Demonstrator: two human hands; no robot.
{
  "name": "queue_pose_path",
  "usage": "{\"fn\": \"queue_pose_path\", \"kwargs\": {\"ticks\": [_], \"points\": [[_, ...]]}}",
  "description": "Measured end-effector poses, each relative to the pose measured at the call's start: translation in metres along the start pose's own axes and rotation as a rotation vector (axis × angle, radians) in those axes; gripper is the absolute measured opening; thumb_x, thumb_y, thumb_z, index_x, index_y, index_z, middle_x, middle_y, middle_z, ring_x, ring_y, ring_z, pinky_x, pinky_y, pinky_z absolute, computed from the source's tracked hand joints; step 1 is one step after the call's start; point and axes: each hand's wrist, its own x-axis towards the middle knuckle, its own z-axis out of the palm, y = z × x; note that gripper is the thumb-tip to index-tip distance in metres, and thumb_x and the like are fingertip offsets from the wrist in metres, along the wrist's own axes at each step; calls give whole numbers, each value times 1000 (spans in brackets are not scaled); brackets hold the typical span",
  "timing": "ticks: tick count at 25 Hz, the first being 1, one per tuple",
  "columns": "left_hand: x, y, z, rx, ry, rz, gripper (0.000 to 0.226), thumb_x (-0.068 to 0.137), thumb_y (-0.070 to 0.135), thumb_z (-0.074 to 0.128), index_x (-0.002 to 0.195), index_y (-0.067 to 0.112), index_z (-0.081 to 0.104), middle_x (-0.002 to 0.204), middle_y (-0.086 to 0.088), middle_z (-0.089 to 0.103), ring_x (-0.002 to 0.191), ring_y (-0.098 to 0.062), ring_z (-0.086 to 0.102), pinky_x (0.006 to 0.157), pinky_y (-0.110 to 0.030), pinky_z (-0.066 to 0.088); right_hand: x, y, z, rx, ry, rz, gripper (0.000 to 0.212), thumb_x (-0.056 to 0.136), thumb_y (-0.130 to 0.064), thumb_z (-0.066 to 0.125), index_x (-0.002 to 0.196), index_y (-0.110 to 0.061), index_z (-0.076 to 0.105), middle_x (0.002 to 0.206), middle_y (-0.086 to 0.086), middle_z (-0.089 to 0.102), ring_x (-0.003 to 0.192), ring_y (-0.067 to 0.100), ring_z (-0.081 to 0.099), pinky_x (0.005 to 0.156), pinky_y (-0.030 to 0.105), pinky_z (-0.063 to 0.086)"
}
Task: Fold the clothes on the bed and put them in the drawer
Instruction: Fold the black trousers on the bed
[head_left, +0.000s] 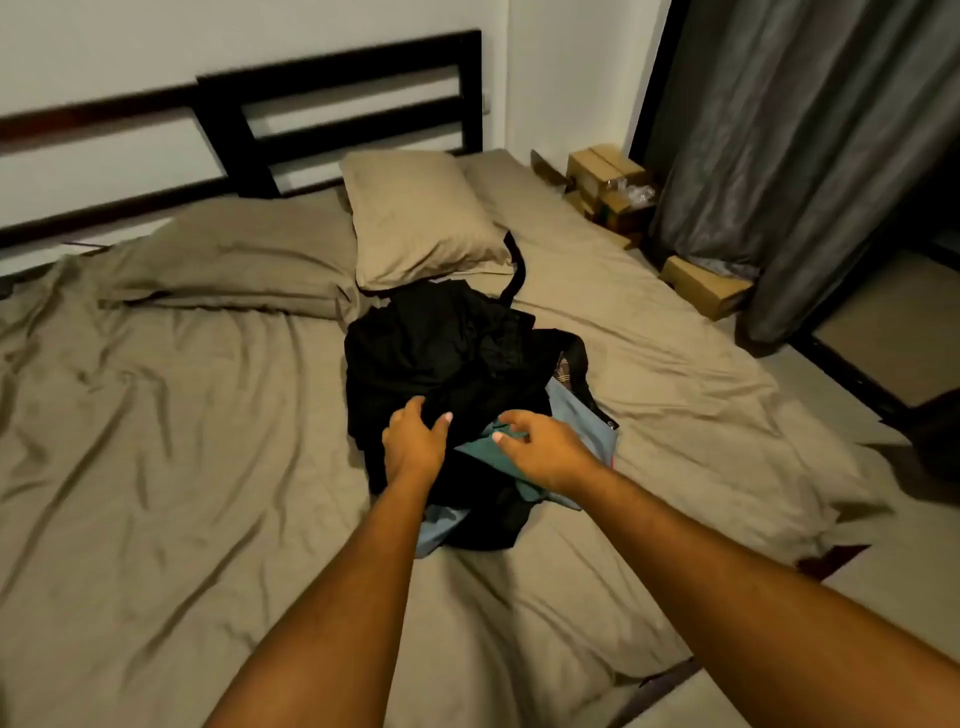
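Mostly black, the crumpled clothes pile (447, 358) shows teal patches.

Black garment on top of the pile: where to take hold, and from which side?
Pinch the black garment at the raised fold on its near edge, coming from above on the near side by the left hand. It lies uppermost there, bunched over the teal garment, so it would likely lift free.

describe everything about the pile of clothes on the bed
The pile of clothes is a loose, unfolded heap, mostly black, with teal, light blue and plaid pieces at its right and near edges. It lies on the tan sheet beside a pillow. The left hand touches black cloth, the right hand teal.
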Motion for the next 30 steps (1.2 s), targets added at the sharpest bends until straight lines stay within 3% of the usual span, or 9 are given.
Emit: {"fn": "queue_pose_path", "kwargs": {"ticks": [6, 9, 12, 17, 20, 23, 25, 27, 30], "points": [[84, 24, 15, 226, 132, 97, 51, 95, 46, 62, 142, 30, 51, 154, -2, 35, 141, -28, 29, 109, -47, 34, 41, -5, 11, 42, 27, 14, 52, 102, -40, 56, 150, -22, 45, 149, 4, 53, 134, 21, 53, 107, 32, 43], [100, 20, 19, 275, 147, 160, 23, 97, 33, 62, 118, 25, 68, 137, -2, 57, 132, -24, 46, 102, -42, 36, 44, -5, 18, 109, 28, 3, 50, 102, -40, 57, 147, -21, 49, 146, 4, 55, 133, 18, 53, 107, 30, 43], [82, 27, 12, -61, 216, 157, 22, 105, 30, 48, 114, 14, 59, 99, -9, 68, 101, -31, 61, 82, -37, 42, 34, -3, 25, 252, 39, 22, 44, 102, -37, 57, 142, -18, 55, 139, 2, 60, 130, 17, 55, 105, 27, 44], [-19, 54, -37, -666, 315, 100, 23, 104, 30, 50, 95, 9, 51, 73, 3, 50, 63, -10, 48, 54, -19, 40, 2, -17, 36, 785, 89, 241, 42, 102, -50, 50, 127, -18, 61, 125, -3, 65, 120, 16, 61, 93, 34, 51], [-117, 36, -52, -823, 108, 52, 25, 98, 29, 62, 82, 12, 55, 68, -1, 56, 58, -5, 51, 58, -22, 44, -32, -29, 45, 1120, 47, 380, 54, 99, -61, 47, 124, -16, 61, 121, 2, 66, 105, 17, 65, 76, 33, 50], [-226, -1, -58, -895, -406, -43, 30, 85, 40, 76, 79, 14, 62, 71, -17, 63, 54, -20, 57, 51, -30, 44, -73, -30, 56, 1239, -57, 426, 59, 98, -61, 48, 116, -8, 65, 113, 13, 70, 92, 26, 67, 69, 36, 50], [-285, -29, -67, -733, -617, 47, 29, 81, 44, 79, 71, 21, 65, 68, -8, 62, 59, -13, 56, 58, -24, 44, -105, -27, 74, 1229, -96, 443, 51, 100, -48, 55, 116, -2, 70, 105, 18, 74, 90, 31, 70, 71, 37, 54], [-321, -57, -74, -652, -588, 12, 31, 92, 31, 70, 69, 16, 57, 57, 4, 53, 54, -5, 49, 57, -17, 39, -140, -24, 96, 1217, -98, 466, 42, 96, -36, 60, 115, 0, 70, 85, 17, 74, 76, 30, 69, 66, 34, 53], [-342, -110, -79, -570, -323, -198, 37, 97, 39, 61, 76, 12, 45, 62, -6, 38, 51, -10, 36, 50, -22, 31, -184, -23, 123, 1256, -84, 466, 42, 82, -35, 63, 105, -1, 72, 80, 17, 69, 72, 31, 66, 69, 37, 52]]}}
